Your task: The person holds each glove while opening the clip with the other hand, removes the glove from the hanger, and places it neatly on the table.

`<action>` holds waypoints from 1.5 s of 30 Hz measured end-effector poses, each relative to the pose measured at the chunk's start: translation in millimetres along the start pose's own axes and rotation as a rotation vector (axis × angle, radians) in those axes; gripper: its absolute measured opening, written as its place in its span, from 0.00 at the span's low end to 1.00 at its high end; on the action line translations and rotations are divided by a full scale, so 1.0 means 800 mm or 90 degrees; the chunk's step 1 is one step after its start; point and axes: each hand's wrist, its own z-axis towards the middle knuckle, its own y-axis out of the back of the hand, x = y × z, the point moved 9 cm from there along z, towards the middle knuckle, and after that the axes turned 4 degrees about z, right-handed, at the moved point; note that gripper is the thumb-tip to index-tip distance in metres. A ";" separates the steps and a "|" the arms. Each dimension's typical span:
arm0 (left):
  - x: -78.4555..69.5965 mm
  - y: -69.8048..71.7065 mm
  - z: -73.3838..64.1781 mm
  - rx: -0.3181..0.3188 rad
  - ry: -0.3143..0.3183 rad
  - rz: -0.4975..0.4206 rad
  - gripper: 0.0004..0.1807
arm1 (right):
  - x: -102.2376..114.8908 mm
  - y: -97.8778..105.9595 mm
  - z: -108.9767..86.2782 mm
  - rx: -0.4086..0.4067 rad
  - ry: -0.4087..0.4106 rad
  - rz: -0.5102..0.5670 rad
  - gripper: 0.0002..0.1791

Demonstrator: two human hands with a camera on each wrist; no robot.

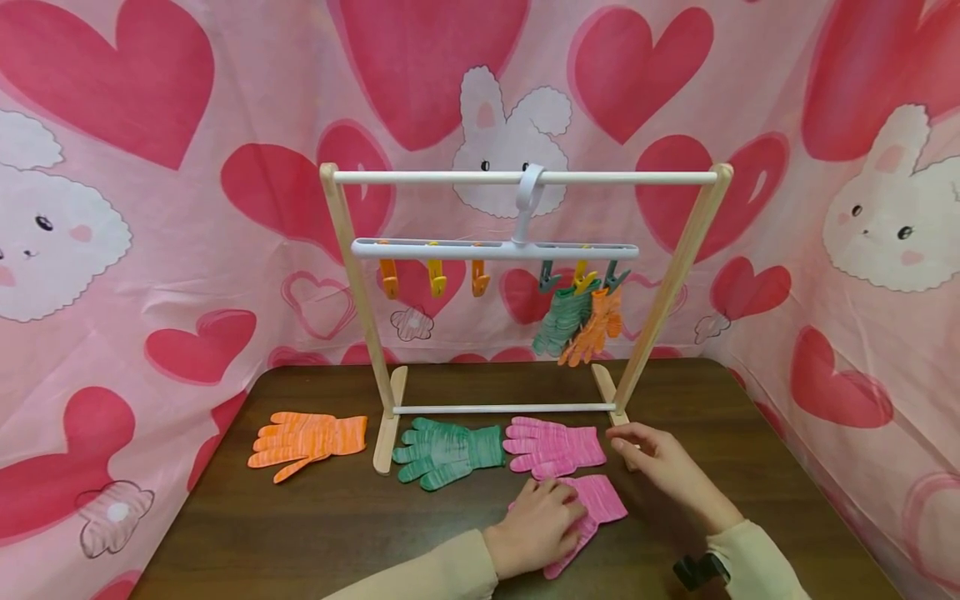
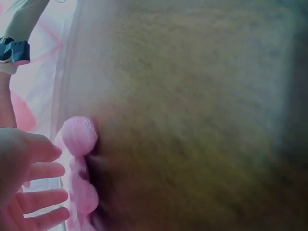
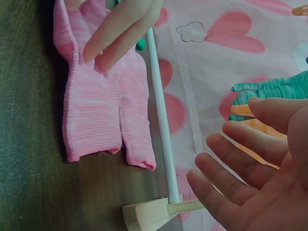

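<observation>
My left hand (image 1: pixel 536 529) rests on the nearer pink knitted glove (image 1: pixel 602 498), its fingers lying across the glove's middle. In the right wrist view that left hand (image 3: pixel 125 29) shows extended fingers over the pink fabric. Just behind lies the second pink glove (image 1: pixel 555 447), palm flat, cuff toward the right. My right hand (image 1: pixel 663 467) hovers beside that cuff, near the rack's right foot, with nothing in its loosely bent fingers. Its fingers (image 3: pixel 236 168) are spread apart in the right wrist view. A green glove (image 1: pixel 450 452) and an orange glove (image 1: pixel 307 442) lie farther left.
A wooden rack (image 1: pixel 352 283) with white bars stands across the table (image 1: pixel 300 533). From its top bar hangs a white clip hanger (image 1: pixel 495 250). Clips hold a green glove (image 1: pixel 561 321) and an orange glove (image 1: pixel 596 329) at right; several clips (image 1: pixel 437 279) hold nothing.
</observation>
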 end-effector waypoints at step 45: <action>0.238 0.142 0.088 -0.401 0.327 -0.579 0.15 | 0.168 0.077 0.084 -0.167 0.194 0.040 0.17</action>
